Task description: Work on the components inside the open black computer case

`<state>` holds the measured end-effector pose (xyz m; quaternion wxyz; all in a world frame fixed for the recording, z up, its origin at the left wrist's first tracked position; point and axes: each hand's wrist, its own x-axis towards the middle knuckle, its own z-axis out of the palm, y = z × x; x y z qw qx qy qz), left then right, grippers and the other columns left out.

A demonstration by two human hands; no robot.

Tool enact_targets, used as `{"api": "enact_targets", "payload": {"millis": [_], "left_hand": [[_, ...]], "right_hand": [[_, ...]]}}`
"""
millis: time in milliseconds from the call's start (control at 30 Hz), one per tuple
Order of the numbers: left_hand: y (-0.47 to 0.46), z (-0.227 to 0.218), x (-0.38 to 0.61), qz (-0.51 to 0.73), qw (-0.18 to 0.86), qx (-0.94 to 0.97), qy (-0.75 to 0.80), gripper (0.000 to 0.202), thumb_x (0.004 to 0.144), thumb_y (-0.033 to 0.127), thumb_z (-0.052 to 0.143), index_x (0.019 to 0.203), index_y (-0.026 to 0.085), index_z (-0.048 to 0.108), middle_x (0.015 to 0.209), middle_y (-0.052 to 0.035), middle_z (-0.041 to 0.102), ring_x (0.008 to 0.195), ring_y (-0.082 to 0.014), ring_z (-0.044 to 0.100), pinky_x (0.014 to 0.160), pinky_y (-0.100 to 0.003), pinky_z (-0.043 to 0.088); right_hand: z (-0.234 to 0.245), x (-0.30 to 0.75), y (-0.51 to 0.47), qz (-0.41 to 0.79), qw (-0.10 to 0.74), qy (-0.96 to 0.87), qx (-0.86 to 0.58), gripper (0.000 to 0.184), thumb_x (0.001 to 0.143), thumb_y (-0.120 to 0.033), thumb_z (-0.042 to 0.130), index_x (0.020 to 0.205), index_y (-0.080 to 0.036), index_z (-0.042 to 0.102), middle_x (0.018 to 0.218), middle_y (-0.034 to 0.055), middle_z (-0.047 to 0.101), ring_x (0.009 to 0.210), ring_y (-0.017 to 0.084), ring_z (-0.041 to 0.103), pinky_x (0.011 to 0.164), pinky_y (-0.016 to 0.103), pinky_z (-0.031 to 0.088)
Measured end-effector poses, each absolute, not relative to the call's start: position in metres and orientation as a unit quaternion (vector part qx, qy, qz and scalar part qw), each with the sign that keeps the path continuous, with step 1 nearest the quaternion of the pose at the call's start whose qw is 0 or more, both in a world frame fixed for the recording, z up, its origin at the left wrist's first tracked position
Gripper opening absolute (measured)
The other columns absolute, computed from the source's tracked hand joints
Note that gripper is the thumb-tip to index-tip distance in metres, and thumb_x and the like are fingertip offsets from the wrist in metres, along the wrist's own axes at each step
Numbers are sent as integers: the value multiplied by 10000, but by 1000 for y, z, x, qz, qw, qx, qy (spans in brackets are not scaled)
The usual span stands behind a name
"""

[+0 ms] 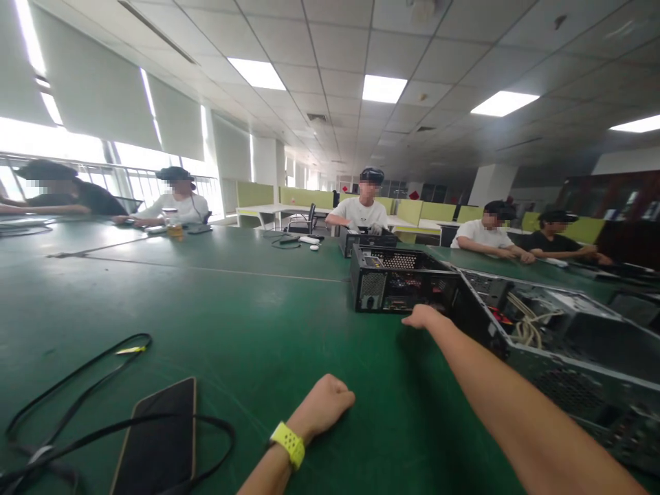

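My left hand [327,404] rests on the green table as a loose fist, a yellow-green watch strap [289,443] on its wrist. Nothing shows in its curled fingers. Stretched far forward, my right hand [423,317] is at the lower front edge of a black computer case [374,292] lying on its side with its interior exposed. The fingers look bent together; whether they grip the case's edge or only touch it is hidden. Beside my right forearm stands a larger opened computer case [567,364], with pale bundled cables [529,322] inside.
A dark phone [157,440] lies at the near left, crossed by a black cable [77,412]. Across the green table [232,309], a person [364,206] in white works at another computer case [350,242]. Other people sit to the left and right.
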<state>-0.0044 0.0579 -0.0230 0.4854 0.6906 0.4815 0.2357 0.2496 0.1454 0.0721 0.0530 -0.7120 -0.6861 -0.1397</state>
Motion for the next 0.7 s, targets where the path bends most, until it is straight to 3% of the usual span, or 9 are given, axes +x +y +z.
{"api": "enact_targets", "payload": {"millis": [100,233,300,367,467,567,700], "left_hand": [[57,-22,-5,237,488,688,481,287,682,230,449,464,206,264,411,83,183,390,-65,151,416,-269,108],[58,-21,-5,236,487,691,479,284,677,229,444,458,207,266,410,81,180,389,-66,144,421,-277,101],[59,-22,-5,236,484,693,479,277,668,228,446,459,206,264,415,81,178,395,-65,143,426,-277,100],[61,-23,-5,236,484,693,480,273,666,237,445,465,206,262,421,81,175,401,-66,144,429,-275,100],[62,-23,-3,235,482,694,480,272,661,253,444,469,207,256,427,81,172,409,-66,139,432,-272,99],[62,-21,-2,237,478,697,479,274,653,263,442,467,204,250,430,82,172,417,-64,133,436,-267,98],[62,-22,-3,233,483,697,476,270,663,291,434,475,205,261,433,83,183,411,-63,147,434,-260,100]], "right_hand": [[92,252,122,-129,46,-679,-721,494,818,-396,512,1178,-62,563,1190,225,573,1140,337,510,929,480,392],[94,306,48,-142,82,-660,-734,636,853,-603,349,1280,-152,488,1281,121,544,1145,292,512,939,428,401],[89,355,16,-150,101,-596,-782,726,828,-682,308,1242,-125,520,1236,152,572,1089,327,544,887,440,419],[83,401,-3,-136,101,-582,-795,735,830,-697,264,1163,-120,574,1200,165,592,1067,340,556,846,423,419],[78,435,-12,-116,84,-590,-795,667,860,-663,166,941,-204,644,1015,112,671,945,313,607,736,384,418],[83,427,-12,-121,62,-548,-825,678,852,-674,106,731,-238,612,808,90,676,796,296,623,615,348,384],[92,398,-25,-125,73,-540,-829,684,854,-662,78,690,-249,599,771,86,672,771,284,622,588,330,362]]}}
